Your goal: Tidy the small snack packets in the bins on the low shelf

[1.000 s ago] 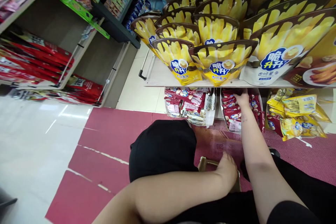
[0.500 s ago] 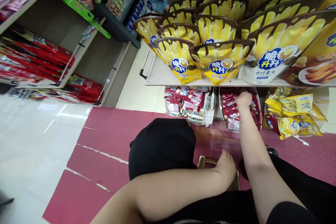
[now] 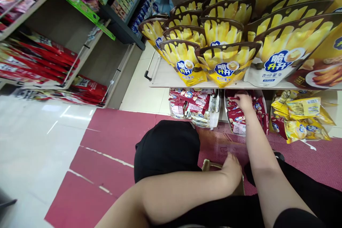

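Note:
My right hand [image 3: 244, 101] reaches under the shelf into a white box [image 3: 226, 111] of small dark-red snack packets [image 3: 236, 118]. Its fingers are closed on a red snack packet [image 3: 234, 98], mostly hidden at the fingertips. Lower down, my left hand [image 3: 232, 171] lies over a beige plastic frame [image 3: 207, 165] between my legs. The fingers there look loosely stretched and hold nothing that I can see; their tips are partly hidden.
Above the boxes, a shelf [image 3: 171, 82] carries large yellow snack pouches [image 3: 223, 67]. Left stands a box of red and white packets [image 3: 191, 105], right a box of yellow packets [image 3: 304, 110]. My black-clad knee [image 3: 167, 149] is over the red mat [image 3: 107, 142].
My right hand has shifted slightly left within the box, and a red packet now shows at its fingertips. The left hand stays put. The whole view has drifted slightly.

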`<state>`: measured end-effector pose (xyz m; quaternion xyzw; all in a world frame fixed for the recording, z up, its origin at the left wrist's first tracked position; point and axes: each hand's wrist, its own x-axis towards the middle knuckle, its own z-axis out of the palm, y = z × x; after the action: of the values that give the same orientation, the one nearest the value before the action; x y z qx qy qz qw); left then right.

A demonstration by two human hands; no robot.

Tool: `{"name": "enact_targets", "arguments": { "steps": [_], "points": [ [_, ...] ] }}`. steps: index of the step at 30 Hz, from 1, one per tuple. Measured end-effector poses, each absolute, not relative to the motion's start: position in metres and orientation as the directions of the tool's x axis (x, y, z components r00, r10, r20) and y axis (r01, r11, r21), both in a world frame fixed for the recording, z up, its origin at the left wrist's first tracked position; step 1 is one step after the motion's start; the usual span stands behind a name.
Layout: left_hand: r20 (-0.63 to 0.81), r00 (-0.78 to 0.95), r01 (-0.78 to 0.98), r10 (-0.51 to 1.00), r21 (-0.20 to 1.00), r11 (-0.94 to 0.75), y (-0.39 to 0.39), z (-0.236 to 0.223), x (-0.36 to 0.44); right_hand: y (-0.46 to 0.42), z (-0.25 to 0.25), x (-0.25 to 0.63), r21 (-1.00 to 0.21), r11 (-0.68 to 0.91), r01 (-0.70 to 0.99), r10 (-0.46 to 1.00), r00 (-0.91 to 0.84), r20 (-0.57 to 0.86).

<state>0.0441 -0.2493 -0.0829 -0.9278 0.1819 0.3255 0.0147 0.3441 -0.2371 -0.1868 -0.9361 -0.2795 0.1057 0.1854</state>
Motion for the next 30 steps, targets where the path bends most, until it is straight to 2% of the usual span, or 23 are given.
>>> {"name": "enact_targets", "arguments": {
  "steps": [4, 9, 13, 16, 21, 28, 30],
  "points": [
    [-0.606, 0.723, -0.352, -0.332, 0.091, -0.932, -0.251, -0.085, 0.043, -0.234, -0.191, 0.339, -0.391, -0.794, 0.466, 0.562, 0.808, -0.179],
    [-0.595, 0.737, -0.316, -0.321, 0.117, -0.941, -0.252, -0.091, 0.041, -0.217, -0.202, 0.331, -0.301, -0.911, 0.282, 0.353, 0.911, -0.214],
    [-0.605, 0.728, -0.320, -0.322, 0.115, -0.940, -0.250, -0.089, 0.042, -0.211, -0.202, 0.324, -0.268, -0.946, 0.182, 0.227, 0.963, -0.146],
    [-0.637, 0.700, -0.332, -0.323, 0.111, -0.937, -0.249, -0.086, 0.043, -0.220, -0.201, 0.315, -0.288, -0.933, 0.218, 0.254, 0.963, -0.093],
    [-0.595, 0.732, -0.345, -0.331, 0.096, -0.934, -0.250, -0.088, 0.041, -0.240, -0.208, 0.307, -0.349, -0.851, 0.393, 0.415, 0.910, 0.014],
    [-0.576, 0.747, -0.369, -0.331, 0.054, -0.928, -0.254, -0.090, 0.038, -0.249, -0.183, 0.343, -0.447, -0.802, 0.397, 0.407, 0.910, 0.077],
    [-0.570, 0.754, -0.365, -0.326, 0.049, -0.930, -0.254, -0.089, 0.038, -0.253, -0.173, 0.353, -0.478, -0.794, 0.376, 0.408, 0.912, 0.041]
  ]
}}
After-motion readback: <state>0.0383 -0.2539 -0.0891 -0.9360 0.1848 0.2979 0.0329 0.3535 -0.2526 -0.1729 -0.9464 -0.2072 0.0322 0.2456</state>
